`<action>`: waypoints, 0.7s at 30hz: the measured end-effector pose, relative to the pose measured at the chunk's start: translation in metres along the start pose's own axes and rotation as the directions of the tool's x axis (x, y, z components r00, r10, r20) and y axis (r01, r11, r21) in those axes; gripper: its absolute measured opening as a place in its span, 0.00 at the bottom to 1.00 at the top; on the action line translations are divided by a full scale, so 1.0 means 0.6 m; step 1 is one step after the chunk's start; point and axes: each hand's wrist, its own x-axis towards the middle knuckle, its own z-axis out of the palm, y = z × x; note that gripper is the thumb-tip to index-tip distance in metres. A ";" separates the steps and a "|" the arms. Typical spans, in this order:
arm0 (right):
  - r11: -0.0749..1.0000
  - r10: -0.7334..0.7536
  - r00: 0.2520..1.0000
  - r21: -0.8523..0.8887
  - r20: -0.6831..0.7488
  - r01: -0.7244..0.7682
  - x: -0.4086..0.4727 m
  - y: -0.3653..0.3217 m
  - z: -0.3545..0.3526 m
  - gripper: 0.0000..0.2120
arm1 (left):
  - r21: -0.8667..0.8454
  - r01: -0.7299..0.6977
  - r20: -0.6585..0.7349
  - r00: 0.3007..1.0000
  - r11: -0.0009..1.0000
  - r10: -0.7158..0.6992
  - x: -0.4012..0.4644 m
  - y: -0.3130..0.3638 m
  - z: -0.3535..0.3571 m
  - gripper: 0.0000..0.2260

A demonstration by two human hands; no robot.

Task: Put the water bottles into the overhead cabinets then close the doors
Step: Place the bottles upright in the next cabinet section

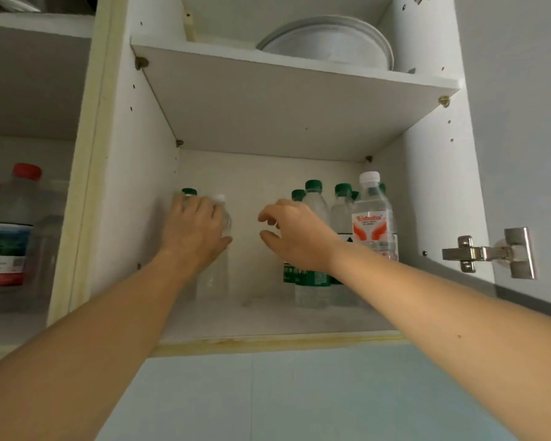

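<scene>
- We're gripping a clear bottle [218,249] with our left hand [194,230], upright, left of the green-capped bottles [312,249] on the lower shelf [268,323].
- Our right hand [295,235] is hovering loosely curled, holding nothing, just beside that cluster.

My left hand [193,230] grips clear white-capped bottle [218,249] upright, lower shelf [268,323]; green-capped bottles [314,237] clustered right.

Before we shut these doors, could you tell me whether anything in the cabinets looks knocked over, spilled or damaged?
Nothing stands out. The bottles beside the left hand and the green-capped group behind the right hand all stand upright, with no spill visible on the shelf floor. The plates sit stacked above.
</scene>
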 end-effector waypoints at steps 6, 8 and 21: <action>0.977 0.006 0.940 -0.197 -0.342 -0.078 -0.080 0.041 -0.071 0.17 | -0.557 -0.040 -0.132 0.990 0.829 -0.041 0.023 0.046 -0.042 0.28; 0.966 0.057 0.922 -0.212 -0.383 -0.148 -0.101 0.058 -0.086 0.18 | -0.724 0.014 -0.012 0.999 0.689 -0.033 0.029 0.075 -0.063 0.32; 0.759 0.630 0.764 0.317 -0.140 -0.569 -0.168 0.124 -0.050 0.42 | -0.921 0.339 0.362 0.927 0.194 0.097 0.038 0.221 -0.084 0.46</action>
